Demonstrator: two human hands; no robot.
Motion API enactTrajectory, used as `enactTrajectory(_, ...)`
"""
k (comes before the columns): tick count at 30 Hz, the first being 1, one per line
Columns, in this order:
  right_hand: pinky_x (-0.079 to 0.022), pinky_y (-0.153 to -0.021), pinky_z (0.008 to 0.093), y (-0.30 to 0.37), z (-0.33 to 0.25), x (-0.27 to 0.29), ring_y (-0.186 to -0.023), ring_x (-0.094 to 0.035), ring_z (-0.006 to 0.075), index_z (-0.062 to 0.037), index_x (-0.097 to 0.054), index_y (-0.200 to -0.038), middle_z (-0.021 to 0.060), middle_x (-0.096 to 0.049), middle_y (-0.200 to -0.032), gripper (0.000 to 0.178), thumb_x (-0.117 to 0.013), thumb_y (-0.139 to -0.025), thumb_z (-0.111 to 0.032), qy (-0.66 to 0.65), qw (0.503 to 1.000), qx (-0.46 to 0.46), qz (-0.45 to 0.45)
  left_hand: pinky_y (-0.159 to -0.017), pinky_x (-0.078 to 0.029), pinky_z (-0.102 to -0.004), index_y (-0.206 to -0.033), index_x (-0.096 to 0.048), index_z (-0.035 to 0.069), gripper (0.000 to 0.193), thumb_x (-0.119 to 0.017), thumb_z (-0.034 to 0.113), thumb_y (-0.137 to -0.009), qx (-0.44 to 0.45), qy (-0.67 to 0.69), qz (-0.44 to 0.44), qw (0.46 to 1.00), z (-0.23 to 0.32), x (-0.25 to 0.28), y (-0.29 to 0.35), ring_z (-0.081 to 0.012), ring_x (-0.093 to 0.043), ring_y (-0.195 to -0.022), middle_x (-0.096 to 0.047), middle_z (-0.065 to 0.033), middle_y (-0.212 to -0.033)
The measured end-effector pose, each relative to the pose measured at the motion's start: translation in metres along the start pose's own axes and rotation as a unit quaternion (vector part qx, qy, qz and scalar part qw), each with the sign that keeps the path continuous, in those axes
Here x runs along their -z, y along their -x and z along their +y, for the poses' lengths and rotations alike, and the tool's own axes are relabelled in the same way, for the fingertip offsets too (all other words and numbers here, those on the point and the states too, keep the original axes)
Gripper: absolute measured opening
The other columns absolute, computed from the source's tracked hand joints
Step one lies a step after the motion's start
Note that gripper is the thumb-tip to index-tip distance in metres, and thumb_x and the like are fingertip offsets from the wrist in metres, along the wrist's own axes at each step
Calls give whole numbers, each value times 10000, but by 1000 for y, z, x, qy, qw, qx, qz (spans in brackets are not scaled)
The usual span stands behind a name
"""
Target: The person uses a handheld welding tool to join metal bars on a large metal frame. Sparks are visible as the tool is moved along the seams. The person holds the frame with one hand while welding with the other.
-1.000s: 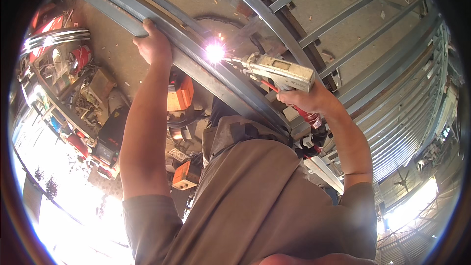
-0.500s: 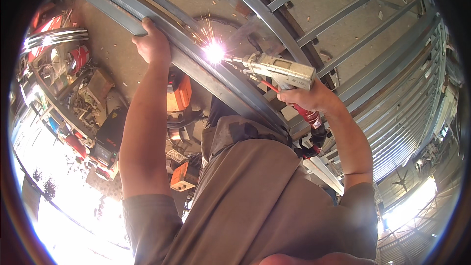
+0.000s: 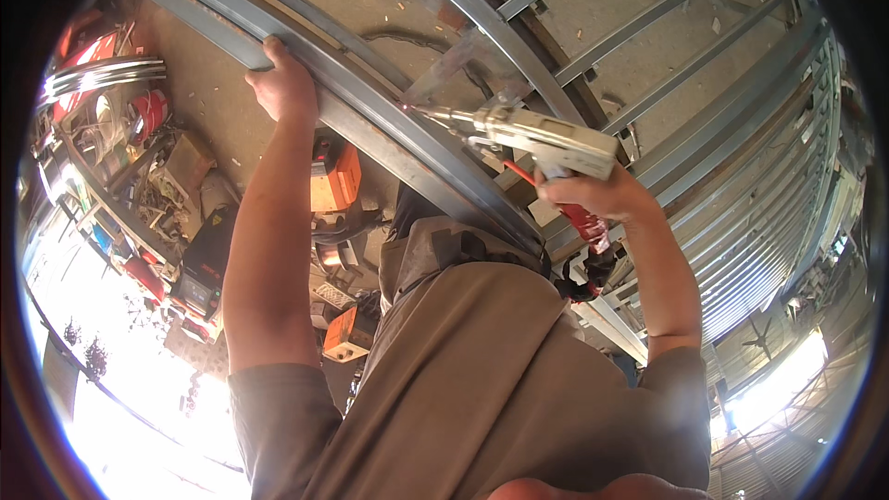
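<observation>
My left hand point(image 3: 282, 88) grips the edge of a long grey metal frame rail point(image 3: 389, 143) that runs diagonally across the view. A pale pistol-shaped welding gun point(image 3: 542, 137) with a red handle is in my right hand point(image 3: 597, 194). Its pointed nozzle point(image 3: 435, 115) rests close to the rail, a little right of my left hand. A small faint glow shows at the tip. My torso in a tan shirt point(image 3: 482, 380) fills the lower middle.
More parallel metal bars point(image 3: 732, 185) of the frame spread to the right over a dusty concrete floor point(image 3: 593, 37). An orange box-shaped machine point(image 3: 331, 176), a second orange tool point(image 3: 347, 335) and cluttered tools and scrap point(image 3: 139, 185) lie at the left.
The bright welding flash and sparks at the nozzle tip have died out to a faint glow. Both hands have stayed in place.
</observation>
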State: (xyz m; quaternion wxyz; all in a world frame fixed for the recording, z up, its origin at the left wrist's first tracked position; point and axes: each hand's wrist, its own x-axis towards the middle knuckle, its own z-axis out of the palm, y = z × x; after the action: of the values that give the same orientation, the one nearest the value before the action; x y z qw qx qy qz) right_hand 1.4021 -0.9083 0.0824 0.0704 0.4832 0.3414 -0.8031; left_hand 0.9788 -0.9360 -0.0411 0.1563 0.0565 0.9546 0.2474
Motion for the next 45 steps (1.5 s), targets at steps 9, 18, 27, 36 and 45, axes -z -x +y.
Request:
enactTrajectory(9, -610, -820, 338, 40, 39, 29, -945, -697, 160, -55, -622, -1398, 55, -731, -1103, 597, -839, -842, -80, 2, 999, -47, 10, -1081, -495, -509, -1411, -497, -100, 913, -532, 699, -970, -10, -6, 5, 1000, -1, -1, 0, -450, -650, -1247, -668, -309, -1329)
enactTrajectory(18, -601, -840, 323, 30, 59, 23, -970, -678, 134, -44, -596, -1449, 48, -718, -1149, 648, -843, -853, -109, 29, 999, -42, -3, -1081, -497, -506, -1408, -504, -117, 927, -522, 700, -970, -17, -4, 8, 1000, 1, 0, 3, -455, -659, -1238, -674, -327, -1306)
enactTrajectory(27, -559, -912, 313, 35, 52, 13, -1039, -644, 130, -39, -602, -1460, 49, -719, -1201, 667, -825, -839, -138, 34, 999, -27, 8, -1077, -499, -502, -1390, -519, -130, 939, -519, 707, -964, -19, -10, 13, 1000, 1, 0, 2, -454, -661, -1236, -674, -332, -1301)
enactTrajectory(36, -558, -898, 305, 37, 48, 14, -1001, -656, 122, -38, -629, -1433, 51, -738, -1167, 634, -818, -838, -150, 59, 998, -15, 2, -1075, -503, -489, -1399, -521, -122, 929, -521, 699, -963, -19, -5, 14, 1000, 2, -1, 2, -438, -668, -1230, -676, -320, -1304)
enactTrajectory(45, -575, -898, 307, 38, 62, 16, -1000, -677, 126, -41, -601, -1470, 50, -742, -1171, 678, -838, -843, -143, 49, 999, -20, 9, -1085, -497, -489, -1415, -512, -121, 935, -525, 698, -964, -23, -11, 18, 1000, 0, -2, 0, -440, -661, -1245, -673, -320, -1315)
